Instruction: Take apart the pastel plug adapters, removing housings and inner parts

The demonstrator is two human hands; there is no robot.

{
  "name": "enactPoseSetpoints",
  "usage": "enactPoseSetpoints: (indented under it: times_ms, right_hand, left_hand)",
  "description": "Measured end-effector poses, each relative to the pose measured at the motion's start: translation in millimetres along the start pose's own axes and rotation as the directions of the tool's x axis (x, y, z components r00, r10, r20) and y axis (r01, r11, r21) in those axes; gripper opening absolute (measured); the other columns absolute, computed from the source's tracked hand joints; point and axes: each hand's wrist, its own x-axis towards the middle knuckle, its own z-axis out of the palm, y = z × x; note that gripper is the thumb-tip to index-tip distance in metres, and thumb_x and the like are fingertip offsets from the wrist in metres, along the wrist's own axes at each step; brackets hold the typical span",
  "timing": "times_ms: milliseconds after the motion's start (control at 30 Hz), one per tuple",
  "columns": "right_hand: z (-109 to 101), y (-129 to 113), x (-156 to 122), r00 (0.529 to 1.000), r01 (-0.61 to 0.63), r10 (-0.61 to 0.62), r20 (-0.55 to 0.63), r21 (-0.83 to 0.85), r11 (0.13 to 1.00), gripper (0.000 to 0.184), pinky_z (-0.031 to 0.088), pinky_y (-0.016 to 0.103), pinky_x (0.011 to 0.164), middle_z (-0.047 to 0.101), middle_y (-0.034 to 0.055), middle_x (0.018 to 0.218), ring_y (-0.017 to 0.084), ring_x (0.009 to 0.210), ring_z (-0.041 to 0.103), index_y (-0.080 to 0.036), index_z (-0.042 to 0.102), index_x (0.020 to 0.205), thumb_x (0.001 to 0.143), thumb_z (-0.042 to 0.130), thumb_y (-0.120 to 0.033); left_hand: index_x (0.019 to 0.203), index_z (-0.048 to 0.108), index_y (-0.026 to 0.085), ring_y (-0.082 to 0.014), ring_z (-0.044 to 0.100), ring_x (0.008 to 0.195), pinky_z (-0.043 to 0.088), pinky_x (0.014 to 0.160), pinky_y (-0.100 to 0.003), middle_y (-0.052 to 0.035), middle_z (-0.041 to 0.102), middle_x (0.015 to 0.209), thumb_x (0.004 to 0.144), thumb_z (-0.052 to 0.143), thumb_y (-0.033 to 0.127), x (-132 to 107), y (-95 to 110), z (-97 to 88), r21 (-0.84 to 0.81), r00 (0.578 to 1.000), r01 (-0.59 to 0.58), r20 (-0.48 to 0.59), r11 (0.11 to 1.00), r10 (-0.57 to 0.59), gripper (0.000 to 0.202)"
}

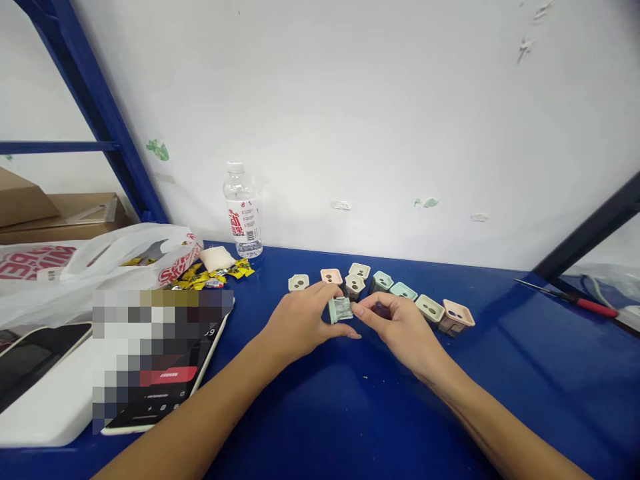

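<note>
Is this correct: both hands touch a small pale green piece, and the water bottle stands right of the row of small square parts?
Not right: the water bottle stands left of the row of small square parts, as the head view shows.

Fig. 1: left hand (300, 327), left forearm (195, 420), bare, at 7 o'clock | right hand (400, 333), right forearm (500, 427), bare, at 5 o'clock

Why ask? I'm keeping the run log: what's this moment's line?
left hand: holds green packet | right hand: holds dark item | beside: pastel square cups
</note>
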Motion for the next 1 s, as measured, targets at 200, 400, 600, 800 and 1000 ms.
enactPoseSetpoints:
  times_ms: [200, 400, 600, 800, 1000]
  right_hand:
    - [0.6, -4.3, -2.3, 1.0, 0.02, -0.022, -0.016, -0.118, 0.993, 0.031, 0.025, 0.023, 0.047, 0.045, -0.0043, 0.054, 0.009, 0.05, 0.034, -0.017, 0.063, 0.07, 0.079, 0.065, -0.046]
    - [0.9, -6.3, -4.3, 0.997, 0.063, -0.074, -0.039, -0.223, 0.973, 0.028, 0.027, 0.024, 0.048, 0.049, -0.003, 0.054, 0.01, 0.051, 0.036, -0.018, 0.067, 0.069, 0.078, 0.066, -0.045]
    - [0.3, -5.7, -5.0, 0.992, 0.091, -0.109, -0.07, -0.223, 0.971, 0.025, 0.03, 0.026, 0.049, 0.056, -0.0006, 0.058, 0.012, 0.051, 0.041, -0.02, 0.071, 0.073, 0.077, 0.067, -0.044]
    - [-0.9, -4.2, -3.1, 0.984, 0.136, -0.159, -0.08, -0.236, 0.962, 0.021, 0.032, 0.027, 0.05, 0.058, 0.0, 0.059, 0.014, 0.053, 0.045, -0.021, 0.072, 0.075, 0.079, 0.066, -0.041]
    - [-2.5, -3.1, -0.6, 0.985, 0.154, -0.164, -0.059, -0.141, 0.978, 0.023, 0.037, 0.026, 0.053, 0.064, 0.0014, 0.071, 0.013, 0.058, 0.049, -0.019, 0.066, 0.077, 0.082, 0.064, -0.041]
  left_hand:
    - [0.094, 0.057, 0.018, -0.0189, 0.061, 0.075, 0.039, 0.061, -0.027, -0.0026, 0.066, 0.092, 0.071, 0.062, 0.066, -0.3, -0.7, 2.1, 0.033, 1.0, -0.024, 0.009, 0.999, 0.024, 0.054]
    - [0.093, 0.056, 0.018, -0.0187, 0.062, 0.077, 0.039, 0.062, -0.028, -0.0023, 0.067, 0.094, 0.072, 0.06, 0.068, -1.1, -4.1, 4.8, 0.034, 0.998, -0.058, 0.005, 0.998, 0.058, 0.054]
    - [0.094, 0.057, 0.018, -0.018, 0.061, 0.075, 0.039, 0.061, -0.027, -0.0023, 0.067, 0.094, 0.07, 0.061, 0.068, -0.5, -2.4, 2.3, 0.024, 0.999, -0.047, 0.009, 0.999, 0.047, 0.055]
    - [0.094, 0.057, 0.019, -0.0175, 0.061, 0.074, 0.039, 0.061, -0.027, -0.0019, 0.066, 0.093, 0.069, 0.063, 0.066, -0.7, -0.1, -0.5, 0.012, 0.999, -0.035, 0.02, 0.999, 0.034, 0.054]
    - [0.092, 0.056, 0.018, -0.0169, 0.059, 0.072, 0.038, 0.06, -0.026, -0.0002, 0.065, 0.087, 0.067, 0.067, 0.064, -0.3, 1.0, -1.1, -0.004, 1.0, -0.013, 0.024, 1.0, 0.013, 0.054]
